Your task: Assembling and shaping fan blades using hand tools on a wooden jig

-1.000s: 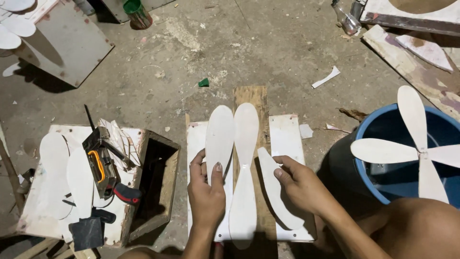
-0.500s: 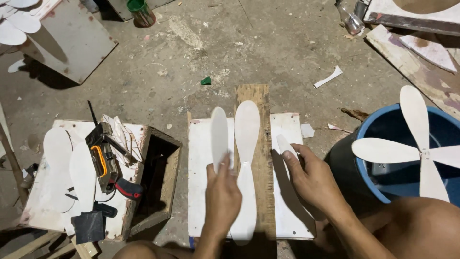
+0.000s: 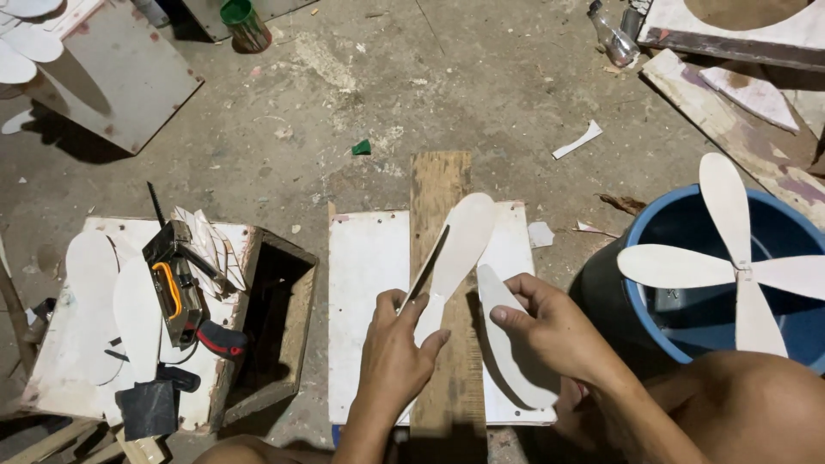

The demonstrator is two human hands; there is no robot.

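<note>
My left hand (image 3: 397,344) pinches a thin white wooden blade (image 3: 428,268) turned on edge, so only its dark narrow side shows. A second white paddle-shaped blade (image 3: 462,245) lies flat on the brown plank (image 3: 440,185), just under that hand's fingers. My right hand (image 3: 550,326) grips a third white blade (image 3: 516,361) by its upper end and holds it lifted slightly over the white board (image 3: 365,283). The two hands are close together, a few centimetres apart.
A blue bucket (image 3: 679,223) at right carries a white four-blade propeller (image 3: 739,271). At left a wooden box (image 3: 275,318) holds a staple gun (image 3: 176,283) and more white blades (image 3: 94,301). A green can (image 3: 244,22), scraps and boards lie on the concrete floor.
My left hand lifted one blade and turned it on edge. My right hand picked up the right-hand blade from the board and drew it toward me.
</note>
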